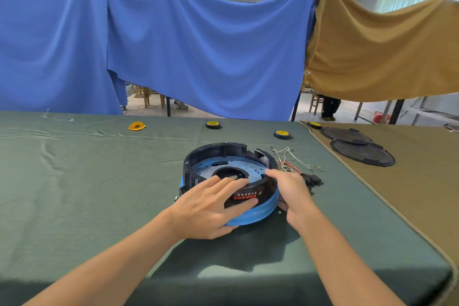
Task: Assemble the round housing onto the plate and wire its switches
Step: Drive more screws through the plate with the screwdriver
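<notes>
A black round housing (213, 154) sits on a blue plate (258, 213) in the middle of the green table. My left hand (211, 208) lies over the housing's near wall, fingers straight on top and the thumb under the plate's edge. My right hand (290, 191) grips the housing's right side, fingers over its rim. A bundle of white and red wires (290, 161) with black switches (313, 179) lies just right of the housing.
Two rolls of black tape with yellow cores (213, 125) (282, 134) and a yellow piece (136, 126) lie at the far side. Two black round covers (362, 154) rest on the brown cloth at right. Blue and brown cloths hang behind.
</notes>
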Motion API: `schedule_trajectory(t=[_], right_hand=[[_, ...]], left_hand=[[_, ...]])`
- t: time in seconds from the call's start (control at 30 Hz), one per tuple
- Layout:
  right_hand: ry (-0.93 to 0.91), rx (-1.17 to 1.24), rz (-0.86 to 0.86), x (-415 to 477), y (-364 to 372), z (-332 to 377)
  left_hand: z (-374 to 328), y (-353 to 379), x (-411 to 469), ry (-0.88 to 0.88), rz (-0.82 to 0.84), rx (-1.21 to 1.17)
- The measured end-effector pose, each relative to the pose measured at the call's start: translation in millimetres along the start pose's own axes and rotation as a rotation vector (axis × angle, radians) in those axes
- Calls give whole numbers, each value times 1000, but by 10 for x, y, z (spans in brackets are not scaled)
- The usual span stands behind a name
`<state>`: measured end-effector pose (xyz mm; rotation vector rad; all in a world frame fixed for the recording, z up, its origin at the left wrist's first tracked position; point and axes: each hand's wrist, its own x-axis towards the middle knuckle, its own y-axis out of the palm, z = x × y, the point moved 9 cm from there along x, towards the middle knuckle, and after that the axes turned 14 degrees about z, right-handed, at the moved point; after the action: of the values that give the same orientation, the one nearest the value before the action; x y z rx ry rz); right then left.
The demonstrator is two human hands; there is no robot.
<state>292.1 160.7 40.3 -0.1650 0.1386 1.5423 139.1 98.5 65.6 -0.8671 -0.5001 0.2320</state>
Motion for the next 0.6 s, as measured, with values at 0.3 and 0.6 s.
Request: schedule_trajectory(t=[0.3, 0.6], right_hand=[[-20, -213, -109, 74, 9, 30], [-60, -622, -237, 82, 106, 212]], left_hand=[[-3, -18, -90, 21, -67, -46], [389, -128, -364, -182, -176, -231]])
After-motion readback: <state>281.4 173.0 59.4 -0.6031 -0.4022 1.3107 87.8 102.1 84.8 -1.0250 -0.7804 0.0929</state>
